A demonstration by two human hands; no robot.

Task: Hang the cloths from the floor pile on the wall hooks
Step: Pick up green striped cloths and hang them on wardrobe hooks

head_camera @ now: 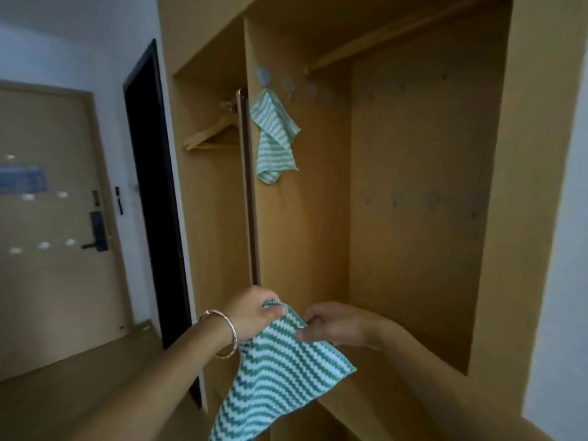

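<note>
Both hands [280,319] pinch striped cloth [280,374] top edge; cloth hangs below

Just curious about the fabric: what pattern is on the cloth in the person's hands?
The held cloth has green-and-white wavy stripes, clearest in the head view.

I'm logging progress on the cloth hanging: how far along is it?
One green-striped cloth already hangs from the first hook in the wardrobe. A second striped cloth is in hand: left hand and right hand pinch its top edge, below the hooks. The neighbouring hooks are bare; the floor pile is out of view, so how many remain is unclear.
</note>
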